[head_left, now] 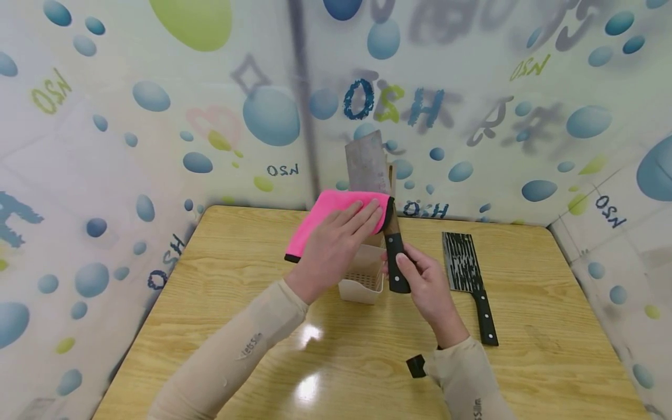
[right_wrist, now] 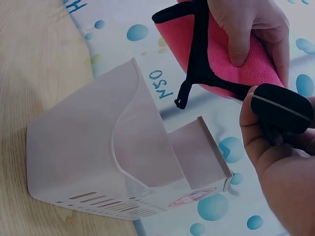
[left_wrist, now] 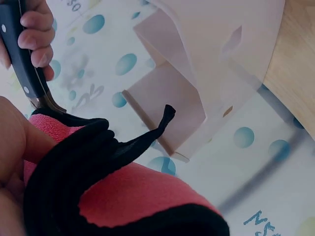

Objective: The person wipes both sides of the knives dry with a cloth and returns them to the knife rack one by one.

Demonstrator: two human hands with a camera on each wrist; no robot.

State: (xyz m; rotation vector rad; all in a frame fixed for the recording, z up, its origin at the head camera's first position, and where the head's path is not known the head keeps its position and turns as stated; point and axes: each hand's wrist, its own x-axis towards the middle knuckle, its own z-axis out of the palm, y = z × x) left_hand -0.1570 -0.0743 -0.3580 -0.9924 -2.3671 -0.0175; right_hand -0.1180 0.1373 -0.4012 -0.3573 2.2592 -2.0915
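My right hand [head_left: 422,280] grips the black riveted handle [head_left: 397,262] of a cleaver, whose broad metal blade [head_left: 366,162] points up and away. A pink cloth [head_left: 336,204] with black edging lies over the lower blade and hides part of it. My left hand [head_left: 336,242] presses that cloth with its fingers extended in the head view. From the right wrist view, the left thumb [right_wrist: 239,46] is on the cloth's other face, so the hand pinches it. Behind the cloth stands a pale plastic holder [right_wrist: 78,132] with slotted openings, partly hidden in the head view.
A second cleaver [head_left: 462,262] with a black-streaked blade lies on the wooden table [head_left: 220,326], right of my right hand. A small black piece [head_left: 416,366] shows beside the right sleeve. Patterned walls [head_left: 168,134] close off the back and sides.
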